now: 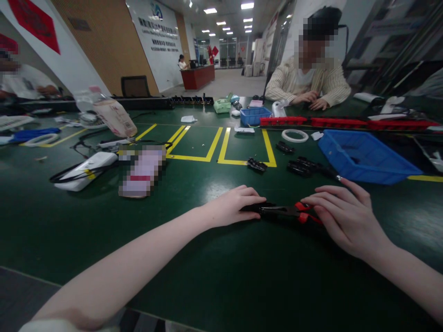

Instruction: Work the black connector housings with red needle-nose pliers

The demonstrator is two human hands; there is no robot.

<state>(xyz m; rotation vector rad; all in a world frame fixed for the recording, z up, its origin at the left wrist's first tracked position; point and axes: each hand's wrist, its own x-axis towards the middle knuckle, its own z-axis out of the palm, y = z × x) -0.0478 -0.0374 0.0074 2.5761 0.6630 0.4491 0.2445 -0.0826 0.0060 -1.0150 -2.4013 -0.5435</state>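
Note:
My right hand is closed round the red handles of a pair of long-nose pliers, whose dark jaws point left. Between the thumb and fingers of my left hand is a small black part, mostly covered by the fingers. The tips of the pliers meet this part; whether they grip it I cannot tell. Both hands are low over the green table. Just beyond them lie more black parts, one a small black piece by the yellow tape and a cluster of black pieces farther right.
A blue bin stands beyond my right hand, with a white tape ring near it. To the left lie a phone, a white power bank with a black cable, and a bottle. A person sits across the table.

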